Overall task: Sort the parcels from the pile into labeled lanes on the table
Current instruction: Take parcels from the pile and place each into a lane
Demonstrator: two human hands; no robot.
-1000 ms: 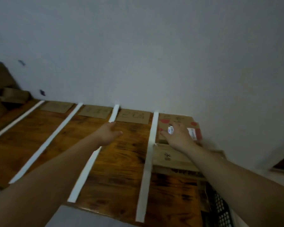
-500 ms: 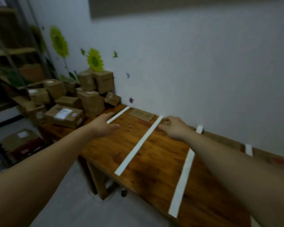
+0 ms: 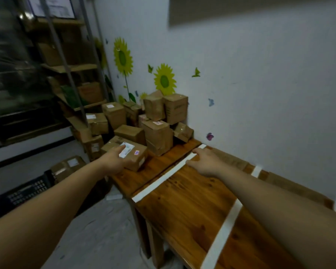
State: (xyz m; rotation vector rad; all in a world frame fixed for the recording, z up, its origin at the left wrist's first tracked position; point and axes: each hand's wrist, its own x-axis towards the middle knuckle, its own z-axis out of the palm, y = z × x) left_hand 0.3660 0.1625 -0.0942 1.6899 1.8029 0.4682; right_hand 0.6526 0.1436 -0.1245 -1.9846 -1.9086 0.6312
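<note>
Flat labelled parcel [image 3: 127,154] lay nearest of the pile [image 3: 144,125] at ten o'clock on the table [image 3: 182,206]; left hand [image 3: 114,160], fingers spread, rested on it, apparently to lift; right hand [image 3: 204,162] hovered loosely open, empty, over a tape line [image 3: 163,179].

The table [image 3: 184,202] at lower centre is varnished wood, glossy, with dark knots and visible grain. The lane strips [image 3: 164,178] across it are matt white tape or paper. The parcels [image 3: 157,136] at mid-frame are brown corrugated cardboard, some wrapped in shiny clear tape, with white paper labels [image 3: 126,150]. The wall [image 3: 260,84] is matt painted. At lower left, a black plastic crate [image 3: 25,191].
</note>
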